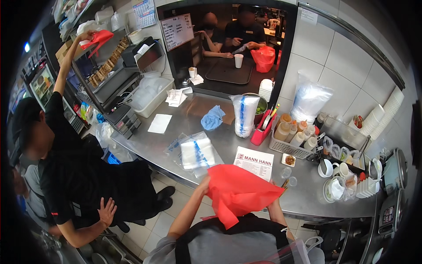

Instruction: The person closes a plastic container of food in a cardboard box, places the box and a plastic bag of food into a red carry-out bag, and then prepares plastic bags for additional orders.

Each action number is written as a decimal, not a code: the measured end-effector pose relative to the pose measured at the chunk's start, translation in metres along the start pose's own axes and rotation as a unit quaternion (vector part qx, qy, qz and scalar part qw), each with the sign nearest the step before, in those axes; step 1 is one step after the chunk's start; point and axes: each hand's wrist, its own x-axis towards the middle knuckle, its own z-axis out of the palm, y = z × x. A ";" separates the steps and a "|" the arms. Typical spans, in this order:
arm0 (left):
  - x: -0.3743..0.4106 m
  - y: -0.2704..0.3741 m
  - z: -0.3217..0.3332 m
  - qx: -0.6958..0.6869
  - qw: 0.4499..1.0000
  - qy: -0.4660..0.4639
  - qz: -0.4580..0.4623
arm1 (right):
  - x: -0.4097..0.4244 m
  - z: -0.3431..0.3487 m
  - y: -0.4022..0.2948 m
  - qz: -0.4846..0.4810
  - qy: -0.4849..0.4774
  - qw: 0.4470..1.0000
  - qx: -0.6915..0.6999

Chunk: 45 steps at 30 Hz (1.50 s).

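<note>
A red fabric bag (242, 191) hangs spread between my hands, just in front of my chest and over the counter's near edge. My left hand (205, 185) grips its left side, the fingers partly covered by the cloth. At the bag's right corner is my right hand (273, 198), mostly hidden behind the fabric, so its grip does not show. Beyond the bag lie a printed paper menu (254, 161) and, to its left, a clear plastic packet of white sheets (197, 153). Small clear plastic cups (286, 172) stand right of the menu.
A co-worker (66, 148) at the left reaches up to a shelf with another red bag (100, 39). Sauce bottles fill a grey basket (293, 150). A blue cloth (213, 117) and red tape dispenser (263, 130) sit farther back, below a serving window with a dark tray (229, 71).
</note>
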 end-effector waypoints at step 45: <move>-0.192 0.170 0.014 0.852 0.305 0.372 0.207 | 0.059 0.038 0.026 0.054 0.153 0.987 0.018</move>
